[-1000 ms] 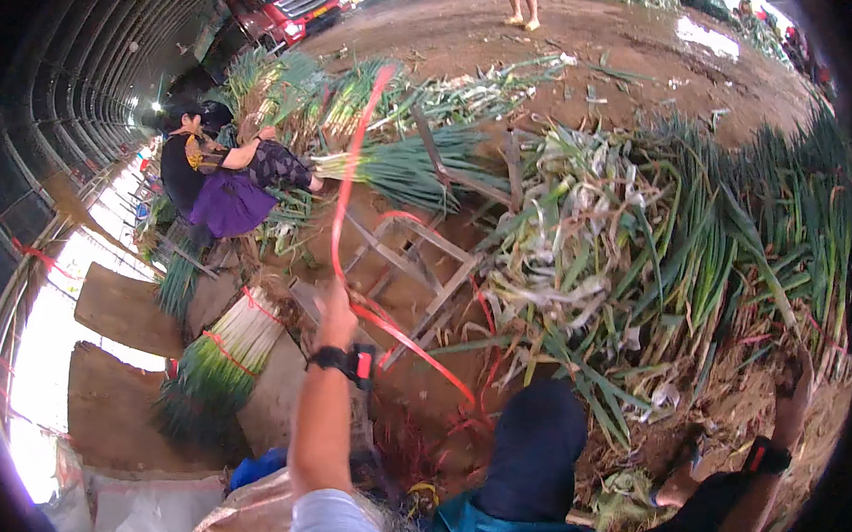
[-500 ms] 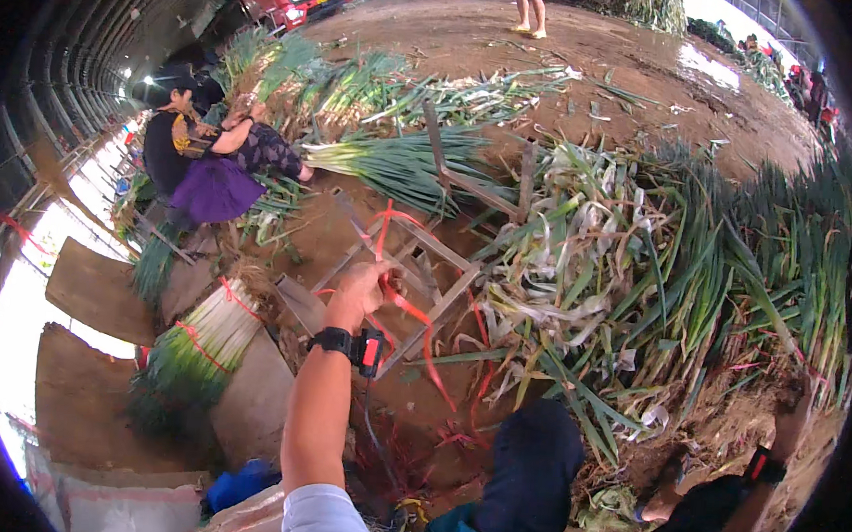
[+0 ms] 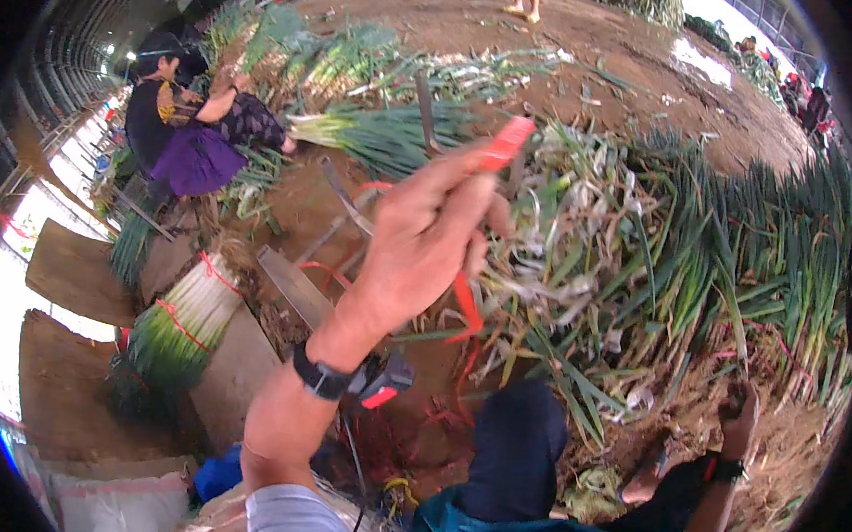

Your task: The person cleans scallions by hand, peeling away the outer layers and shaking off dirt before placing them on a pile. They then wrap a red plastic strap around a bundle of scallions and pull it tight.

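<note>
My left hand is raised in the middle, its forefinger pointing out and the other fingers curled around a red plastic strip. Red strip covers the forefinger's end, and a length hangs below the hand. Behind the wrist is a low wooden frame, partly hidden by my hand and arm. At the lower right, my right hand is closed on the lower end of a long green onion stalk, beside a wide row of upright green onions.
A tied green onion bundle lies on boards at the left. A heap of pale trimmed leaves spreads right of the frame. A seated person handles onions at the far left, near another loose bundle. White sacks lie lower left.
My left hand has come up and right, nearer the camera, drawing the red strip away from over the frame. My right hand has moved a little left and now shows more fully with the stalk.
</note>
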`<control>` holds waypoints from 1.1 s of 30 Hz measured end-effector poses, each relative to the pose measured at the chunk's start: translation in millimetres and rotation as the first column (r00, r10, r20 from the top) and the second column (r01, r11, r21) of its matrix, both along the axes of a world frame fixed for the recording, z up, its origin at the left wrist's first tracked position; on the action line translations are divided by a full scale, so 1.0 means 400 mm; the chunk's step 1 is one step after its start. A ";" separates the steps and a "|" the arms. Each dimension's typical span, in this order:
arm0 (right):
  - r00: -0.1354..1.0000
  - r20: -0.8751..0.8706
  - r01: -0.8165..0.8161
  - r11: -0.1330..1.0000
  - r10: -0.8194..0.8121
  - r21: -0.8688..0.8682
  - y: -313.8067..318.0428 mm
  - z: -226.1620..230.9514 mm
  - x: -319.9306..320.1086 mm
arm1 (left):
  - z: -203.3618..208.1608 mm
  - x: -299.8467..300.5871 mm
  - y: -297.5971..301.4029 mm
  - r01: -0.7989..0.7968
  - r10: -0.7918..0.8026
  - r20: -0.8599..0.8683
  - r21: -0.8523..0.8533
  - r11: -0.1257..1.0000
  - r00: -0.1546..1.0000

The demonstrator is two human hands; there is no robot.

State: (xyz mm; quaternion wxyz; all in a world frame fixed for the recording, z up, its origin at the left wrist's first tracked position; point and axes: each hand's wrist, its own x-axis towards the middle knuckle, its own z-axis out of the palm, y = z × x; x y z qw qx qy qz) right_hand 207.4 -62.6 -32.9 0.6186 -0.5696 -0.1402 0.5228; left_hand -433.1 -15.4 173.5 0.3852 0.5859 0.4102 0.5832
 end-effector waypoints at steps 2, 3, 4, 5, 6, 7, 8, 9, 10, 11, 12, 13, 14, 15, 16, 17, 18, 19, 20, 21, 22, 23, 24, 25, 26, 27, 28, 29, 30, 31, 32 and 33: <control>0.978 0.035 0.204 0.979 -0.204 -0.002 -0.001 0.004 -0.024 | 0.038 -0.073 -0.022 -0.340 0.337 0.045 0.150 0.928 0.940; 0.976 0.041 0.212 0.977 -0.212 0.010 -0.012 -0.014 -0.007 | 0.024 -0.144 -0.004 -0.375 0.324 0.285 0.147 0.915 0.902; 0.925 0.293 0.206 0.968 -0.240 0.140 -0.016 -0.036 0.023 | 0.000 -0.235 0.025 -0.414 0.300 0.502 0.131 0.901 0.811; 0.882 0.408 0.168 0.967 -0.235 0.193 -0.010 -0.054 0.039 | -0.041 -0.340 0.065 -0.511 0.410 0.483 0.093 0.854 0.774; 0.814 0.521 0.143 0.958 -0.256 0.247 -0.012 -0.062 0.064 | -0.117 -0.443 0.110 -0.598 0.511 0.463 0.051 0.800 0.724; 0.891 0.388 0.157 0.962 -0.236 0.223 -0.010 -0.063 0.072 | -0.217 -0.558 0.126 -0.586 0.620 0.403 -0.219 0.780 0.673; 0.918 0.314 0.195 0.964 -0.244 0.180 0.007 -0.069 0.069 | -0.301 -0.644 0.138 -0.543 0.710 0.317 -0.474 0.693 0.629; 0.928 0.251 0.247 0.959 -0.276 0.142 0.014 -0.062 0.081 | -0.372 -0.657 0.154 -0.523 0.761 0.380 -0.561 0.641 0.525; 0.932 0.185 0.296 0.950 -0.310 0.103 0.023 -0.057 0.089 | -0.434 -0.666 0.158 -0.493 0.807 0.425 -0.641 0.589 0.411; 0.939 0.179 0.290 0.956 -0.294 0.052 0.023 -0.048 0.090 | -0.497 -0.681 0.166 -0.489 0.809 0.420 -0.648 0.584 0.411; 0.948 0.166 0.277 0.961 -0.273 -0.001 0.030 -0.048 0.079 | -0.551 -0.702 0.165 -0.470 0.817 0.417 -0.672 0.572 0.399; 0.946 0.175 0.277 0.961 -0.271 -0.006 0.028 -0.050 0.092 | -0.585 -0.703 0.170 -0.451 0.822 0.415 -0.692 0.564 0.391; 0.974 0.139 0.183 0.983 -0.181 0.002 0.024 -0.053 0.110 | -0.608 -0.710 0.174 -0.437 0.825 0.414 -0.706 0.557 0.384; 0.991 0.103 0.088 0.996 -0.089 0.011 0.019 -0.054 0.124 | -0.618 -0.710 0.182 -0.386 0.779 0.411 -0.698 0.603 0.474; 0.990 0.104 0.090 0.996 -0.091 0.006 0.019 -0.035 0.083 | -0.617 -0.706 0.183 -0.359 0.751 0.408 -0.693 0.625 0.519; 0.983 0.137 0.116 0.991 -0.124 0.060 0.020 -0.018 0.036 | -0.608 -0.699 0.184 -0.332 0.721 0.404 -0.688 0.645 0.563; 0.969 0.176 0.152 0.980 -0.174 0.128 0.010 0.021 0.009 | -0.585 -0.678 0.186 -0.282 0.650 0.461 -0.639 0.715 0.604; 0.958 0.192 0.186 0.970 -0.214 0.155 -0.009 0.033 0.019 | -0.550 -0.628 0.207 -0.233 0.608 0.533 -0.608 0.759 0.588; 0.897 0.398 0.126 0.974 -0.194 0.190 0.010 0.000 0.012 | -0.507 -0.593 0.209 -0.202 0.576 0.590 -0.578 0.790 0.566; 0.919 0.363 0.104 0.983 -0.153 0.151 0.026 0.000 -0.037 | -0.459 -0.572 0.180 -0.170 0.507 0.655 -0.508 0.844 0.560; 0.936 0.331 0.085 0.990 -0.119 0.115 0.041 0.005 -0.084 | -0.422 -0.548 0.158 -0.133 0.430 0.716 -0.434 0.891 0.549; 0.948 0.303 0.075 0.994 -0.095 0.077 0.042 0.016 -0.123 | -0.395 -0.507 0.142 -0.092 0.409 0.759 -0.424 0.901 0.507; 0.954 0.276 0.123 0.992 -0.121 0.007 0.057 -0.021 -0.126 | -0.375 -0.443 0.135 -0.043 0.382 0.801 -0.409 0.911 0.460; 0.970 0.241 0.043 0.999 -0.042 -0.001 0.045 -0.062 -0.144 | -0.383 -0.392 0.123 0.004 0.347 0.810 -0.396 0.918 0.472; 0.978 0.205 -0.040 0.999 0.038 0.009 0.029 -0.097 -0.165 | -0.370 -0.335 0.109 0.048 0.302 0.821 -0.370 0.928 0.485; 0.895 0.410 -0.114 0.979 0.175 -0.169 0.045 -0.150 -0.157 | -0.361 -0.246 0.111 0.088 0.322 0.835 -0.399 0.913 0.445; 0.759 0.558 -0.149 0.924 0.335 -0.352 0.073 -0.186 -0.147 | -0.349 -0.157 0.112 0.116 0.348 0.843 -0.427 0.897 0.411; 0.150 0.939 -0.038 0.951 0.310 -0.308 0.078 -0.193 -0.199 | -0.348 -0.083 0.105 0.140 0.324 0.859 -0.406 0.903 0.396; 0.225 0.943 -0.162 0.964 0.246 -0.213 0.116 -0.132 -0.271 | -0.360 -0.017 0.107 0.170 0.296 0.875 -0.382 0.908 0.383; 0.373 0.898 -0.357 0.929 0.235 -0.095 0.132 -0.019 -0.397 | -0.391 0.019 0.103 0.201 0.223 0.897 -0.316 0.927 0.382; 0.548 0.800 -0.503 0.860 0.244 0.083 0.127 0.101 -0.530 | -0.425 0.060 0.103 0.251 0.143 0.916 -0.249 0.935 0.374; 0.574 0.719 -0.563 0.827 0.392 -0.002 0.139 0.184 -0.608 | -0.417 0.119 0.103 0.286 0.132 0.945 -0.220 0.932 0.299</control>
